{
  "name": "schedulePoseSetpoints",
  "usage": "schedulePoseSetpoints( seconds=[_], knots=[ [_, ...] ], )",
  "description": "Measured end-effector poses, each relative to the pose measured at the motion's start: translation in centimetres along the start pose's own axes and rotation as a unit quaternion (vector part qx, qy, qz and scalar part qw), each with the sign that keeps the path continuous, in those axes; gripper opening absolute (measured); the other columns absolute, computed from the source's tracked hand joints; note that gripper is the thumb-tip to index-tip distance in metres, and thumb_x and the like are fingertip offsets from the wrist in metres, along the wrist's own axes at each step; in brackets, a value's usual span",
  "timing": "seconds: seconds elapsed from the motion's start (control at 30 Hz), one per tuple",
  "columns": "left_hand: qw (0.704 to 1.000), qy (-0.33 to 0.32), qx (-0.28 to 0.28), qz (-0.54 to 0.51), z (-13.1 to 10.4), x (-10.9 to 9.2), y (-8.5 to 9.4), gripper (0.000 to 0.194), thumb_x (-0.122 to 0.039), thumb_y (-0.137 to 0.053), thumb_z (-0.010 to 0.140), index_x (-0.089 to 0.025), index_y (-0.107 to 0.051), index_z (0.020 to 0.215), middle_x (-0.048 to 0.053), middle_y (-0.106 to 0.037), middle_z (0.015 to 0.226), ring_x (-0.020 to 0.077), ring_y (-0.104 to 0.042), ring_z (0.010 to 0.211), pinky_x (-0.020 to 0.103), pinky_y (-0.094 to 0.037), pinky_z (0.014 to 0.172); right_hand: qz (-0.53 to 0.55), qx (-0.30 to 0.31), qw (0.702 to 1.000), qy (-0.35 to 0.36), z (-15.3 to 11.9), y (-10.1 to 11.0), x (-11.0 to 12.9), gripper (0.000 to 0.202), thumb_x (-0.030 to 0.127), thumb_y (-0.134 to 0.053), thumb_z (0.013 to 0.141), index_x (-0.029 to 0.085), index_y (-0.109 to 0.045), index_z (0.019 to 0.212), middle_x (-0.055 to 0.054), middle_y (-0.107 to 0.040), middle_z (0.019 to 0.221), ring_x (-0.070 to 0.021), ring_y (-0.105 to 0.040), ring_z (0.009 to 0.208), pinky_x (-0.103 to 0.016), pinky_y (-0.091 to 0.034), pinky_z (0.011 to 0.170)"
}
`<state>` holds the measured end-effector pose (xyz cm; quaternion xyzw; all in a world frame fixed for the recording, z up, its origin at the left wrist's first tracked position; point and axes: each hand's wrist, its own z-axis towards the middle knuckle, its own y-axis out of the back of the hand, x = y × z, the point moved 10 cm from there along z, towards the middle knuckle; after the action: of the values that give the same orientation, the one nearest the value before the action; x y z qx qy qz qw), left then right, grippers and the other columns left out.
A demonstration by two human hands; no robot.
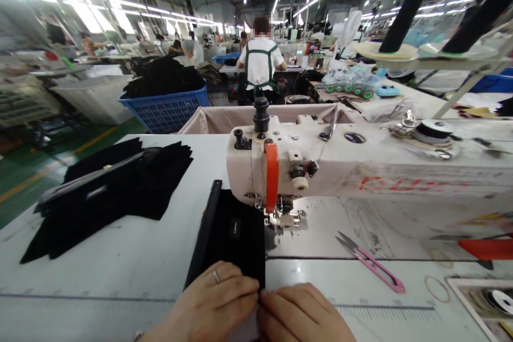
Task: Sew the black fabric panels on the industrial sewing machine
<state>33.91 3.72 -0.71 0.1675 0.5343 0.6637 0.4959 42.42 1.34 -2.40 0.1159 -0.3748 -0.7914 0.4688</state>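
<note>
A black fabric piece (236, 248) with a small label lies flat on the table, its far right edge beside the presser foot (286, 218) of the white sewing machine (336, 157). A dark stiff band (204, 230) runs along its left side. My left hand (212, 299) rests on the near end of the fabric, thumb and fingers closed at its right edge. Against that same edge, my right hand (302, 312) has its fingers pressed together in a pinch. The fingertips of both hands nearly meet there.
Pink thread snips (372, 264) lie right of the needle area. A stack of black pieces (116, 187) spreads over the left of the table (152, 267). Behind stand a blue basket (168, 109) of black cloth and a person in a white shirt (260, 64). Thread cones (404, 21) rise at right.
</note>
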Motion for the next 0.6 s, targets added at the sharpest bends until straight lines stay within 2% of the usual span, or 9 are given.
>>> schedulePoseSetpoints(
  seconds=[0.13,0.27,0.4,0.6],
  knots=[
    [1.0,-0.005,0.016,0.001,1.1,0.9,-0.1,0.033,-0.012,-0.03,0.101,-0.012,-0.063,0.103,0.007,-0.069,0.102,0.0167,-0.06,0.087,0.028,-0.052,0.081,0.002,0.008,1.0,-0.007,0.9,-0.1,-0.7,0.022,0.011,-0.047,0.095,0.016,-0.067,0.089,-0.002,-0.073,0.096,-0.0141,-0.063,0.074,-0.027,-0.05,0.065],
    [0.999,-0.006,0.036,0.001,1.9,2.0,-0.4,0.03,-0.006,-0.033,0.098,-0.012,-0.062,0.101,0.008,-0.068,0.103,0.0159,-0.06,0.091,0.029,-0.051,0.085,0.009,0.042,0.999,-0.015,1.7,-0.5,-1.7,0.021,0.016,-0.046,0.097,0.017,-0.067,0.094,-0.003,-0.072,0.1,-0.0158,-0.063,0.08,-0.029,-0.051,0.071],
    [0.997,-0.008,0.075,-0.005,2.0,3.6,-1.2,0.026,-0.006,-0.038,0.096,-0.012,-0.059,0.11,0.009,-0.066,0.113,0.0178,-0.06,0.099,0.033,-0.048,0.093,0.042,0.086,0.994,-0.054,2.5,-1.2,-3.3,0.017,0.017,-0.052,0.091,0.018,-0.066,0.101,-0.005,-0.07,0.107,-0.0195,-0.062,0.088,-0.033,-0.052,0.074],
    [0.998,-0.017,0.057,0.023,3.1,5.8,-1.1,0.026,-0.005,-0.04,0.095,-0.015,-0.06,0.109,0.005,-0.069,0.11,0.0179,-0.063,0.099,0.035,-0.048,0.095,0.069,0.154,0.98,-0.11,3.9,-2.2,-5.3,0.018,0.015,-0.063,0.083,0.019,-0.065,0.1,-0.004,-0.068,0.108,-0.0223,-0.061,0.092,-0.039,-0.052,0.082]
  ],
)
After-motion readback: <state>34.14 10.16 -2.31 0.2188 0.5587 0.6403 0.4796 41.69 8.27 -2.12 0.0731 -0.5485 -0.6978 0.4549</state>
